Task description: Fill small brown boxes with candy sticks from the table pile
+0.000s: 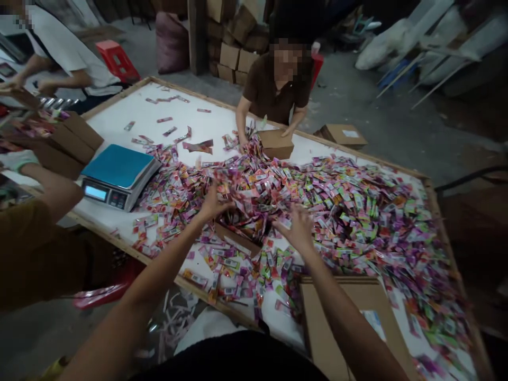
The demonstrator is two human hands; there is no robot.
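- Grey floor, with a white table edged in wood, set beneath and beyond the hands.
- Cardboard box, open: placed between the hands, mouth turned upward, filled with printed packets; the long axis of its near wall is slanted from the left hand's side down toward the body on the right.
- Loose packets: heaped around both hands, laid in mixed directions.
- Left hand: reached forward, held over the box's left end, thumb parted toward the right, fingers spread; whether any packet is touched cannot be told.
- Right hand: held right of the box, thumb pointed left, fingers parted and slightly bent.
- Scale: stood left of the left hand.
- Flattened cartons: stacked beneath the right forearm.
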